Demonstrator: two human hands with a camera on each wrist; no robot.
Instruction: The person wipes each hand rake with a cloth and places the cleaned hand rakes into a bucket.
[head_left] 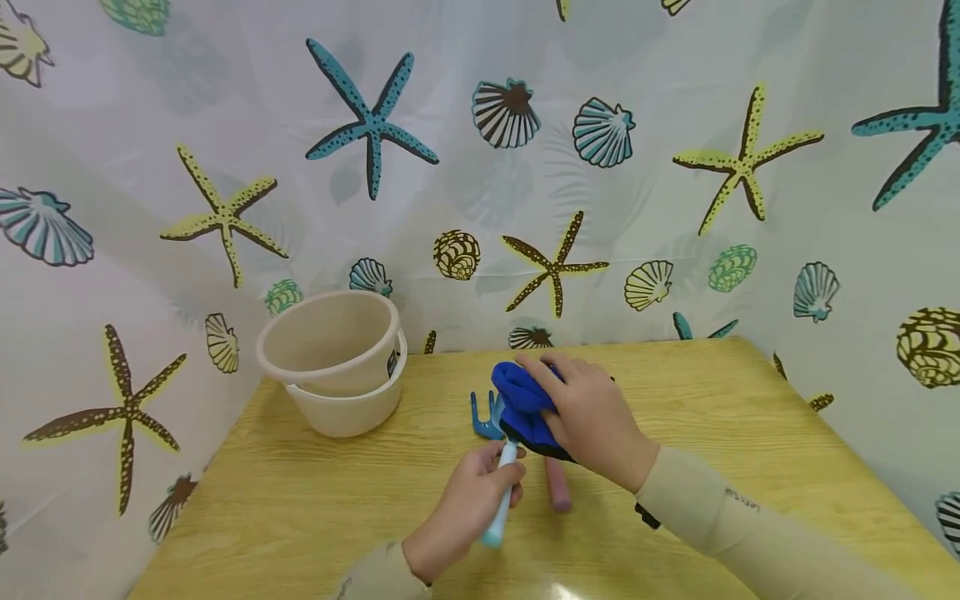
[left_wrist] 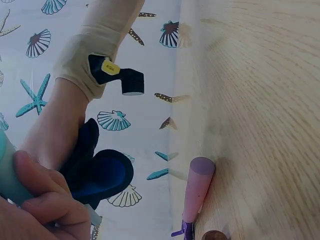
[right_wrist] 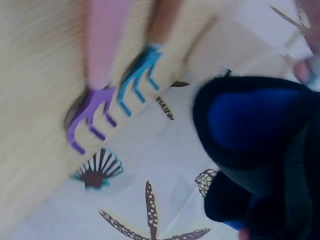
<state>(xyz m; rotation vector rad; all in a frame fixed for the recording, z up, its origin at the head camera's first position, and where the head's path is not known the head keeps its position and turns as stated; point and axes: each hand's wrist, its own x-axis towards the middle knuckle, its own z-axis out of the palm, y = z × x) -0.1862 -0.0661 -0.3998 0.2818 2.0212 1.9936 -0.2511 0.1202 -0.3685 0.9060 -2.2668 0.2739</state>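
My left hand grips the light blue handle of a hand garden tool, held up in front of me. The tool's head is mostly hidden by a bright blue cloth with black edging. My right hand holds this cloth, bunched, against the upper end of the tool. In the right wrist view the cloth bulges in loose folds. Beneath the hands, on the table, are a purple hand fork with a pink handle and a blue hand fork with a brown handle.
A cream bucket with its handle round the front stands at the table's back left. The wooden table ends at a hanging white curtain printed with starfish and shells, which also runs along both sides.
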